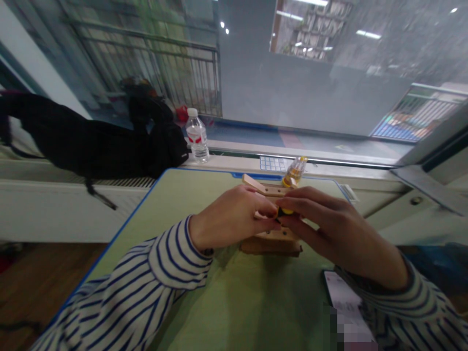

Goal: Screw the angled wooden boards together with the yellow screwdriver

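A small wooden assembly [271,240] of drilled slats rests on the green table [219,302]; one slat [261,187] sticks up toward the back. My left hand [230,217] is closed around the wooden piece from the left. My right hand [338,229] comes in from the right, fingers pinched on a small yellow-tipped tool or part [285,211] at the wood. Both hands meet over the assembly and hide most of it. A yellow-handled screwdriver [294,172] lies just behind.
A plastic water bottle [197,135] and a black bag [95,141] sit on the window ledge beyond the table. A phone [341,295] lies at the table's right front by my right sleeve. A large window fills the back.
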